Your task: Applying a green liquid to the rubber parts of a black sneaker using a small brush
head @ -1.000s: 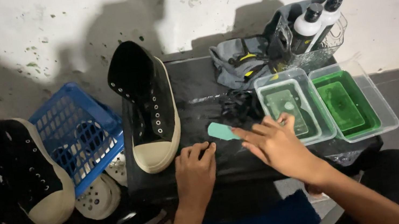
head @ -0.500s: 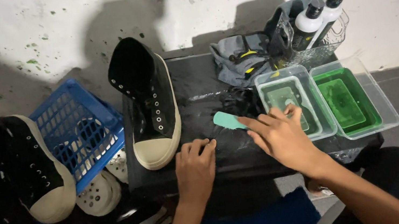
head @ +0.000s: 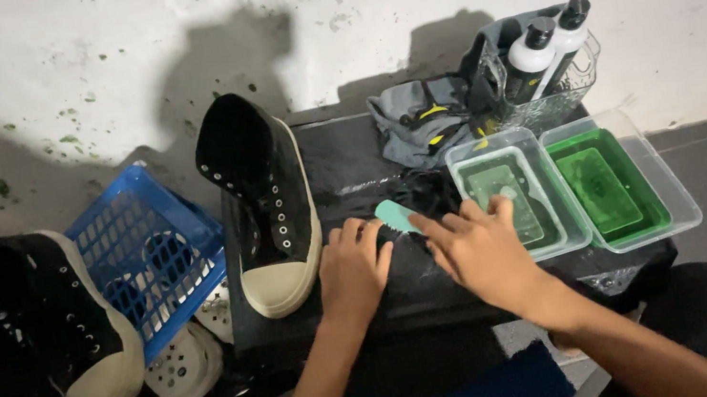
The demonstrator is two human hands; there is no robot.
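Note:
A small teal brush (head: 395,216) lies on the wet black tabletop (head: 348,165) between my two hands. My left hand (head: 351,269) rests flat on the table, its fingertips at the brush's left end. My right hand (head: 479,249) lies palm down with its fingers spread; the index fingertip touches the brush's right end, and the other fingers reach the rim of a clear tub (head: 565,243). Dark laces (head: 422,188) lie bunched just beyond the brush. A black high-top shoe with a cream toe cap (head: 268,199) stands left of my left hand.
Two clear tubs hold green water, the nearer (head: 507,191) and the farther (head: 608,183). Behind them are a grey cloth (head: 418,124) and a clear holder with two bottles (head: 547,58). At the left are a blue crate (head: 145,254) and a second black shoe (head: 64,317). A white wall runs behind.
The brush and my right hand have shifted slightly away from me and then back to the left. My left hand has stayed in place on the table.

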